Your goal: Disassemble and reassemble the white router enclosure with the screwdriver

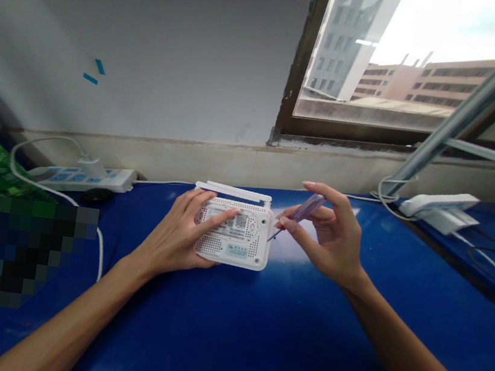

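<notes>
The white router [240,239] is in the person's left hand [183,222], gripped at its left side — the fingers partly closed around it, one stretched across the printed label. Its vented, labelled face is toward the camera, with the folded antennas [237,193] along the far edge, above the blue table [300,338]. To the router's right, the right hand [334,239] is loosely curled, pinching a purple-handled screwdriver [308,207] between thumb and fingers. The screwdriver's shaft slants down toward the router's right edge — whether its tip touches the casing cannot be told.
</notes>
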`<state>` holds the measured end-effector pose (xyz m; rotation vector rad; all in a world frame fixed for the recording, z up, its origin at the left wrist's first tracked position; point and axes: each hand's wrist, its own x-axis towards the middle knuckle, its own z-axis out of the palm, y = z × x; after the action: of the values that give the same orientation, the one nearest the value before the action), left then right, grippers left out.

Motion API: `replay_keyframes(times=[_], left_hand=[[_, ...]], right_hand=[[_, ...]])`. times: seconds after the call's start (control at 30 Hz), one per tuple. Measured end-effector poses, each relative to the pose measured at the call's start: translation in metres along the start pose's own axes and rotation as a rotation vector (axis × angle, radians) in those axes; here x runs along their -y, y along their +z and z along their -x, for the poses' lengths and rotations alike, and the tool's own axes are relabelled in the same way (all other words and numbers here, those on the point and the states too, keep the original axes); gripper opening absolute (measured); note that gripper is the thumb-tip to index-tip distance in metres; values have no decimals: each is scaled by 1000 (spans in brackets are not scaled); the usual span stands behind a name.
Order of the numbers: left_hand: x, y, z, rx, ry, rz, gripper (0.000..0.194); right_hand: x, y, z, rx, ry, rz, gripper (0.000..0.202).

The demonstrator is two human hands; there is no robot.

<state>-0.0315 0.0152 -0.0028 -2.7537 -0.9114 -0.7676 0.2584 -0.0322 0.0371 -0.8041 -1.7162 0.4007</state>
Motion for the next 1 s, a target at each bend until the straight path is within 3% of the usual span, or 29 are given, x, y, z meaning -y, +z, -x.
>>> replay_keyframes(times=[0.13,0.2,0.3,0.47,0.8,1.0], left_hand=[[1,1,0,5,0,8,98],[1,1,0,7,1,1,97],[1,0,0,11,3,-13,94],[-1,-1,-1,-2,6,-9,95],[-5,-7,-3,-23,74,-58,92],[-4,-6,-2,-13,50,-35,91]], right_hand=[[-10,-4,-5,-175,56,137,54],[-19,-8,-6,-131,79,245,52],[-33,-13,-6,47,96,383,50],[-48,-13,-2,231,146,375,49],[-53,-13,-1,259,170,299,48],[-50,-14,-2,192,168,321,47]])
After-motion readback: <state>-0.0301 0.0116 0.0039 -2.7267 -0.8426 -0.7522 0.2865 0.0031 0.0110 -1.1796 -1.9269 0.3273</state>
